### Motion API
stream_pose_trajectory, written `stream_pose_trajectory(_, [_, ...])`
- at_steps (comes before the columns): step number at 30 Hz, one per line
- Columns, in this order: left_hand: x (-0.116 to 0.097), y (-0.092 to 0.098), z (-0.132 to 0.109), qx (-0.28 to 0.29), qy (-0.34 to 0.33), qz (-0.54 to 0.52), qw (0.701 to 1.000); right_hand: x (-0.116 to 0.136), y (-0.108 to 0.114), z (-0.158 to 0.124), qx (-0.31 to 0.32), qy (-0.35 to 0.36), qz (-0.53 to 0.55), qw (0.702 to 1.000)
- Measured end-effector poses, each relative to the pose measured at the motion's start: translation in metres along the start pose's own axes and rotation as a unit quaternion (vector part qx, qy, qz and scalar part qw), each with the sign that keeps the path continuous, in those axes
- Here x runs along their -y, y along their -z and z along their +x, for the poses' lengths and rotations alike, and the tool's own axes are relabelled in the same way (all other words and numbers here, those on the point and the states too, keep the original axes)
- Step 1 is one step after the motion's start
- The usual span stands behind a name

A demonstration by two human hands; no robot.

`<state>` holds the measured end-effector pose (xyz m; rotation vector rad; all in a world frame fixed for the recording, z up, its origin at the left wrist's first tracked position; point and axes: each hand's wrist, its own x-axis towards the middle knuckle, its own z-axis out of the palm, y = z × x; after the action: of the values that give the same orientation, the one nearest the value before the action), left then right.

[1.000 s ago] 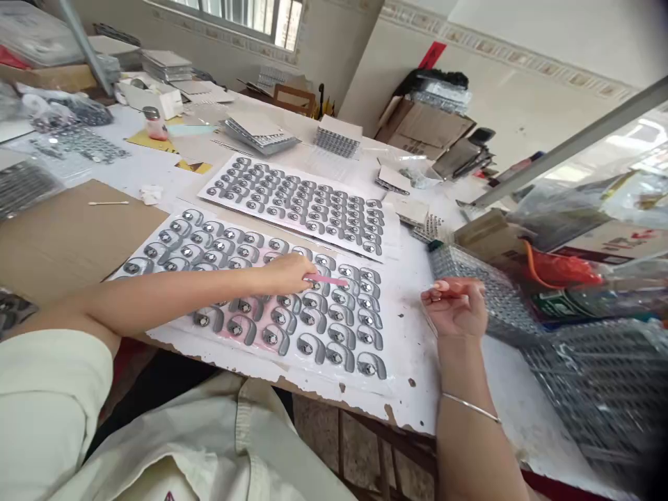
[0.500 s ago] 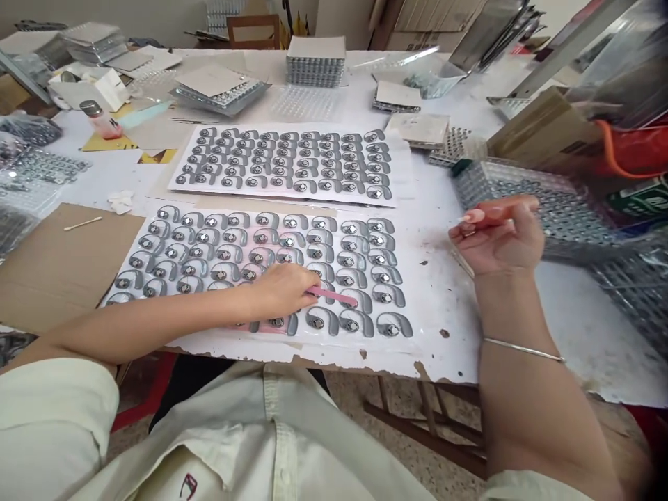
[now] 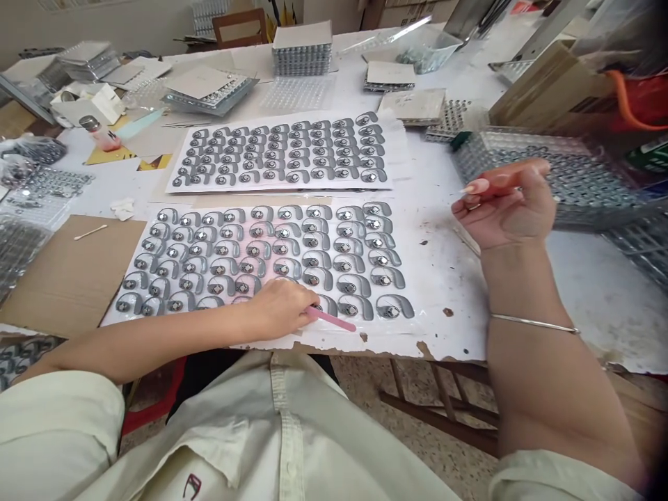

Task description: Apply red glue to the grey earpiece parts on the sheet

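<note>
My left hand (image 3: 284, 308) is closed around a flat pink stick (image 3: 337, 321) with a rounded end. It rests over the front rows of the near white sheet (image 3: 407, 322). That sheet carries rows of grey hook-shaped pieces (image 3: 395, 305), each with a small shiny round part. The stick's free end lies over the sheet's front margin. Raised over the table to the right, my right hand (image 3: 506, 205) has its thumb and index finger pressed together and the other fingers curled. Whatever it pinches, if anything, is too small to make out.
A second sheet of grey pieces (image 3: 276, 156) lies behind. At left are brown cardboard (image 3: 67, 271), a cotton swab (image 3: 90, 232) and a small bottle (image 3: 101, 132). Stacked trays (image 3: 301, 56) stand at the back. A clear box of small metal parts (image 3: 543, 184) is at right.
My left hand and the pink stick have moved toward the front edge of the near sheet. My right hand stays pinched and raised at the right. The view has shifted slightly.
</note>
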<state>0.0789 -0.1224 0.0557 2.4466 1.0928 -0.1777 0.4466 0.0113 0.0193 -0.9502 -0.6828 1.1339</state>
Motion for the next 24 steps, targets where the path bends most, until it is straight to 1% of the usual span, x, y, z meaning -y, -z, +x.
stream_pose_trajectory(3, [0.001, -0.002, -0.001, -0.024, -0.006, 0.005, 1.0, 0.002, -0.002, -0.001, -0.018, -0.015, 0.011, 1.0])
stream_pose_trajectory(5, [0.002, -0.006, -0.005, -0.064, -0.017, 0.014, 0.998, 0.003, -0.003, 0.0, -0.023, -0.017, 0.013, 1.0])
stream_pose_trajectory(8, [0.003, -0.015, -0.01, -0.134, -0.055, 0.054, 0.988, 0.003, -0.001, 0.0, -0.012, -0.006, 0.013, 1.0])
stream_pose_trajectory(11, [0.004, -0.025, -0.011, -0.213, -0.108, 0.137, 0.962, 0.003, -0.001, 0.0, -0.008, -0.004, 0.013, 1.0])
stream_pose_trajectory(13, [0.004, -0.03, -0.011, -0.271, -0.142, 0.192, 0.932, 0.003, -0.001, 0.0, -0.007, -0.006, 0.011, 1.0])
stream_pose_trajectory(15, [0.003, -0.032, -0.012, -0.311, -0.165, 0.229, 0.907, 0.003, 0.0, 0.0, -0.004, -0.008, 0.009, 1.0])
stream_pose_trajectory(17, [0.002, -0.032, -0.013, -0.334, -0.17, 0.248, 0.893, 0.003, 0.0, 0.001, -0.002, -0.007, 0.008, 1.0])
stream_pose_trajectory(21, [0.002, -0.033, -0.015, -0.362, -0.157, 0.268, 0.879, 0.002, 0.002, 0.002, 0.005, -0.005, 0.012, 1.0])
stream_pose_trajectory(23, [0.003, -0.034, -0.015, -0.371, -0.147, 0.26, 0.879, 0.001, 0.004, 0.004, 0.008, -0.001, 0.01, 1.0])
stream_pose_trajectory(24, [0.003, -0.035, -0.016, -0.368, -0.14, 0.247, 0.885, 0.001, 0.004, 0.004, 0.009, 0.003, 0.009, 1.0])
